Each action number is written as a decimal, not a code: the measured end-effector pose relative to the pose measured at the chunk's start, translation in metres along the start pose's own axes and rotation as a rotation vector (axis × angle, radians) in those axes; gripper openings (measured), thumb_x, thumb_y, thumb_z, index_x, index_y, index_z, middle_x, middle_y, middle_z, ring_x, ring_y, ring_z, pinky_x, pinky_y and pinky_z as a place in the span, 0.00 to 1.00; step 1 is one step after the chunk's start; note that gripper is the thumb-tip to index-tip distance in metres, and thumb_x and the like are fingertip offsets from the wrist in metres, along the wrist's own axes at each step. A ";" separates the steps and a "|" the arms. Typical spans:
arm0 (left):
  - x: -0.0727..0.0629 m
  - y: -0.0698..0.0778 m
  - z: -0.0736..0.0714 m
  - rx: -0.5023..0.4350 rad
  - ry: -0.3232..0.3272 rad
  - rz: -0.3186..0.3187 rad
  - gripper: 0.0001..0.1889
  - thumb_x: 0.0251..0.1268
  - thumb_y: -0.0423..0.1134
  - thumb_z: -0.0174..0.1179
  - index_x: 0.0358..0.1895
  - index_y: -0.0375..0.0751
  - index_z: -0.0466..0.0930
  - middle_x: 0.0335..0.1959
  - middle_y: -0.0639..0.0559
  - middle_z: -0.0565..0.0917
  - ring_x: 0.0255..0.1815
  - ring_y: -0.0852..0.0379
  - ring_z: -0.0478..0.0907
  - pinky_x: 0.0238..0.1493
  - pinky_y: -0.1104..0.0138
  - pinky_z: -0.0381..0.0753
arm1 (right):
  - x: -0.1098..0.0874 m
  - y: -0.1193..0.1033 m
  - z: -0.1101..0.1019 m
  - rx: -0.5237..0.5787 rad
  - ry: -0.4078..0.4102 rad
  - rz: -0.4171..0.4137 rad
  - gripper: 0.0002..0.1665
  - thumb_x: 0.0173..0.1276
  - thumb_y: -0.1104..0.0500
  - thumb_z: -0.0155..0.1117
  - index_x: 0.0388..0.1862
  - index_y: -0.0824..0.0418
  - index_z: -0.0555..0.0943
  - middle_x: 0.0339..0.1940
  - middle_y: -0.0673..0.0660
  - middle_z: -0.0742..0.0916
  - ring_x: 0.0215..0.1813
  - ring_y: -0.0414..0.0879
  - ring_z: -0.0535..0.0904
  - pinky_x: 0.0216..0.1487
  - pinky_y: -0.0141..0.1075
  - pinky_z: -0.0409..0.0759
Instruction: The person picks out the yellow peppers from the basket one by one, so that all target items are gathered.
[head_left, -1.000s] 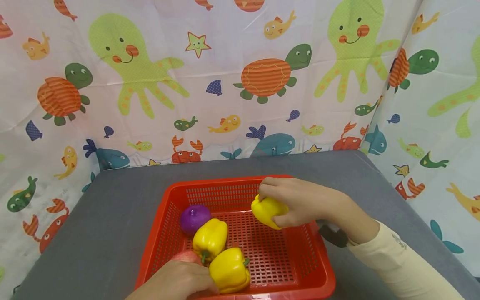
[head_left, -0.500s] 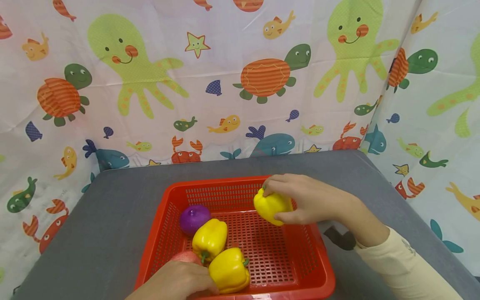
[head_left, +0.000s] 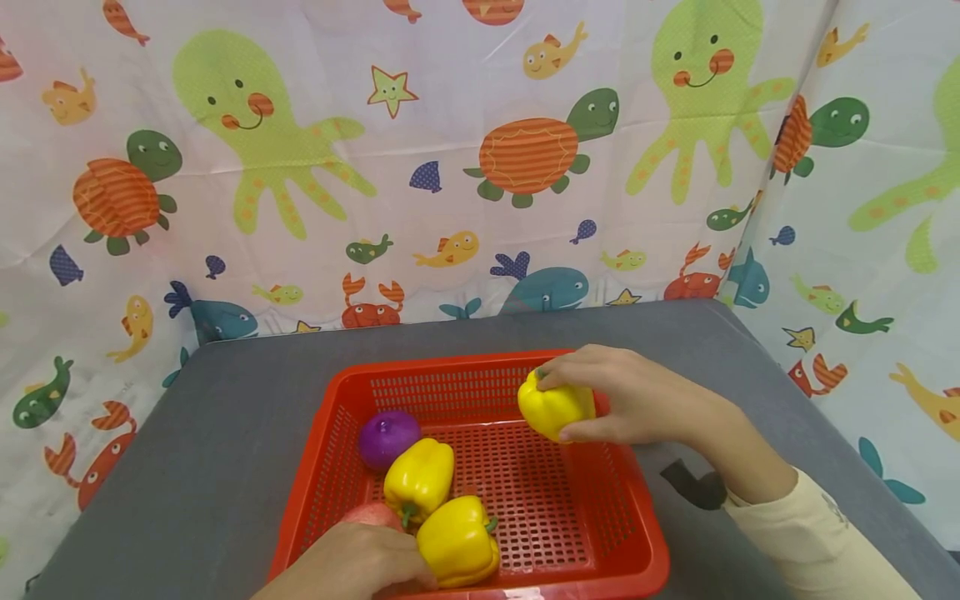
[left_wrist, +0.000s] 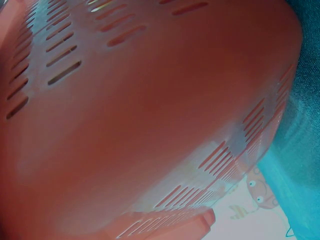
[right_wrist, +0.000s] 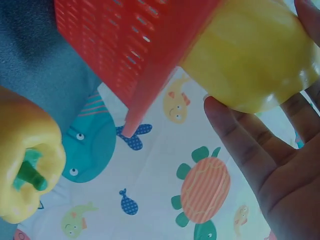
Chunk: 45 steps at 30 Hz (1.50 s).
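My right hand [head_left: 637,396] grips a yellow bell pepper [head_left: 553,408] between thumb and fingers, above the far right part of a red plastic basket [head_left: 420,365]. In the right wrist view this pepper [right_wrist: 255,55] fills the top right corner, beside the basket rim [right_wrist: 165,60]. At the near left edge, my left hand [head_left: 356,560] holds the basket's rim; its fingertips are partly hidden. Just beside it lie a pinkish-red round fruit [head_left: 373,514], mostly covered, and a yellow bell pepper [head_left: 457,542]. Another yellow pepper [head_left: 420,479] and a purple round vegetable [head_left: 389,440] lie behind.
The basket stands on a grey cloth-covered table [head_left: 225,433]. A printed sea-animal curtain [head_left: 435,183] hangs behind and at both sides. At the left of the right wrist view a yellow pepper [right_wrist: 30,165] with a green stem appears outside the basket wall.
My right hand has moved right and slightly away with the yellow bell pepper, toward the basket's far right corner. The left hand and the other produce stay put.
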<state>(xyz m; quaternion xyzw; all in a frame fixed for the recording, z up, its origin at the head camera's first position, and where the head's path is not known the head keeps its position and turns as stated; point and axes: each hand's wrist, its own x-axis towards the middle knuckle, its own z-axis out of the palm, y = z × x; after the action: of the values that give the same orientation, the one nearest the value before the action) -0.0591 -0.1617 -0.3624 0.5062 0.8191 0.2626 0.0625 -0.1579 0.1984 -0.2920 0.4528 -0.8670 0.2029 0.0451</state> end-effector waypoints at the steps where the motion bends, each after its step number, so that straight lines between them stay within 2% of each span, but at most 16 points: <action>1: 0.000 0.000 0.000 0.002 0.003 0.002 0.13 0.71 0.58 0.57 0.43 0.57 0.85 0.36 0.74 0.79 0.35 0.78 0.72 0.44 0.78 0.72 | -0.001 0.000 0.000 0.003 0.007 -0.001 0.28 0.59 0.46 0.78 0.57 0.50 0.82 0.57 0.46 0.84 0.59 0.46 0.78 0.54 0.48 0.80; 10: 0.000 0.000 0.000 -0.012 -0.008 -0.013 0.13 0.71 0.58 0.57 0.43 0.57 0.85 0.37 0.74 0.80 0.35 0.77 0.73 0.44 0.78 0.73 | -0.012 0.005 0.003 0.040 0.121 -0.035 0.25 0.59 0.45 0.78 0.54 0.50 0.84 0.54 0.44 0.85 0.55 0.42 0.79 0.48 0.41 0.83; 19: -0.001 0.000 0.001 -0.009 -0.006 -0.006 0.13 0.71 0.58 0.57 0.43 0.57 0.85 0.37 0.74 0.80 0.36 0.77 0.73 0.44 0.79 0.72 | -0.022 0.011 0.003 0.083 0.228 -0.082 0.24 0.57 0.55 0.80 0.54 0.51 0.86 0.55 0.47 0.86 0.54 0.42 0.80 0.42 0.35 0.83; 28: -0.001 0.001 0.001 -0.027 -0.014 -0.016 0.13 0.71 0.58 0.57 0.44 0.58 0.85 0.38 0.74 0.80 0.37 0.77 0.73 0.44 0.78 0.73 | -0.028 0.010 0.000 0.099 0.274 -0.089 0.24 0.56 0.61 0.78 0.54 0.50 0.85 0.56 0.50 0.85 0.54 0.43 0.80 0.42 0.35 0.84; 33: -0.001 0.000 0.001 -0.022 0.007 -0.007 0.12 0.71 0.58 0.58 0.44 0.59 0.85 0.38 0.75 0.79 0.37 0.77 0.73 0.44 0.79 0.72 | -0.031 0.008 -0.003 0.106 0.296 -0.105 0.25 0.55 0.63 0.78 0.53 0.49 0.86 0.56 0.49 0.85 0.54 0.43 0.80 0.41 0.35 0.84; 39: -0.001 0.000 0.001 -0.021 0.014 -0.009 0.13 0.70 0.59 0.59 0.45 0.59 0.85 0.38 0.75 0.79 0.37 0.78 0.73 0.45 0.77 0.74 | -0.039 0.008 -0.008 0.057 0.322 -0.104 0.27 0.51 0.62 0.80 0.51 0.49 0.86 0.56 0.49 0.86 0.54 0.43 0.81 0.45 0.32 0.82; 45: -0.002 0.000 0.002 -0.017 0.012 -0.005 0.13 0.70 0.58 0.58 0.45 0.58 0.85 0.39 0.74 0.80 0.38 0.77 0.73 0.46 0.77 0.73 | -0.047 0.011 -0.010 0.048 0.339 -0.087 0.28 0.50 0.65 0.78 0.52 0.50 0.84 0.58 0.51 0.84 0.55 0.43 0.81 0.47 0.29 0.81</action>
<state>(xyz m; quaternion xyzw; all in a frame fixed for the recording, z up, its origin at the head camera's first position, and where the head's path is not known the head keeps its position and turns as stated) -0.0577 -0.1627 -0.3640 0.5020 0.8185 0.2723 0.0624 -0.1409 0.2438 -0.2983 0.4503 -0.8214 0.2950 0.1885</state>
